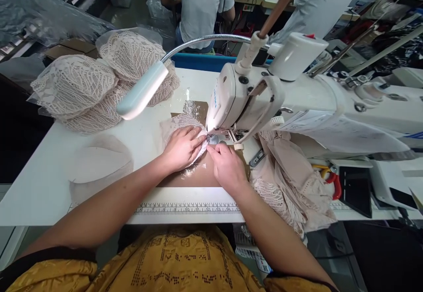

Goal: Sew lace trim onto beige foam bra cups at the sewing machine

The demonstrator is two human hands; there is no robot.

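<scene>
My left hand lies on a pale lace fabric piece, fingers curled and pressing it flat just left of the needle. My right hand rests beside it, its fingertips pinching the lace edge at the presser foot of the white sewing machine. The two hands nearly touch at the needle. The cloth lies on a brown plate set in the white table.
A heap of lace cups stands at the back left, with the gooseneck lamp over the table. Beige fabric hangs at the right by red-handled scissors. A ruler strip runs along the front edge. A person sits behind.
</scene>
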